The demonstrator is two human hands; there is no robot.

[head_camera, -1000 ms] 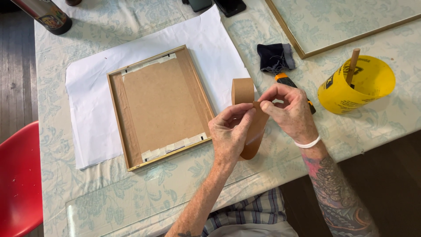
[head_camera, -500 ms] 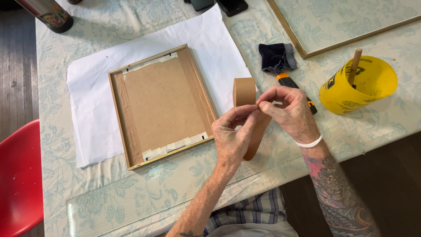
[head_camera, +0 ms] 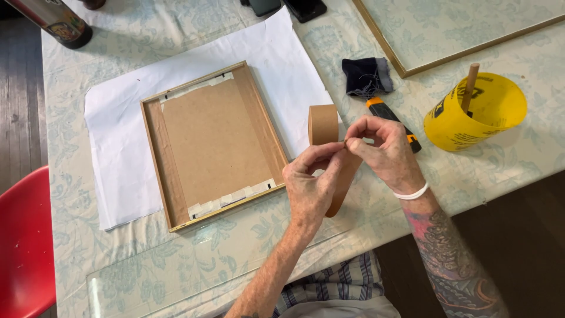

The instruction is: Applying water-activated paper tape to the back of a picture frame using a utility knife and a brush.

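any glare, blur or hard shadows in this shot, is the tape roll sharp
Head view: soft, even light. The brown tape roll and both hands, left hand and right hand, look sharp with no motion blur. Only faint shadows fall beside the yellow cup and under the hands. A mild sheen shows on the glass sheet at the table's near edge; no strong glare elsewhere.

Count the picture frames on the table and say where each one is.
2. A small wooden frame lies face down on the white paper, left of the hands. A larger thin frame lies at the top right, cut off by the picture's edge.
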